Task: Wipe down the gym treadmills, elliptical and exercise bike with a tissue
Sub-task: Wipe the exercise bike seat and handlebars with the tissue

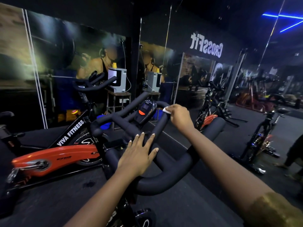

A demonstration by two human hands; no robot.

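Grips the soft, featherlight tissue (166, 110) bunched in the right hand (179, 117) against the padded handlebar (161, 126), ahead of the left hand (138, 153) resting flat, fingers spread; likely tears if dragged, so best kept wadded.

Most of the tissue (165, 110) hides under the right hand (179, 117). The console (146, 110) screen is too dim to read. The right edge cuts off a person (295, 153).

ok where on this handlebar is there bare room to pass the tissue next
Bare: the near loop below the left hand, and the left bar from that hand out to its tip. Crowded: the middle, where the console sits between the bars, and the right hand holds the tissue beside it.
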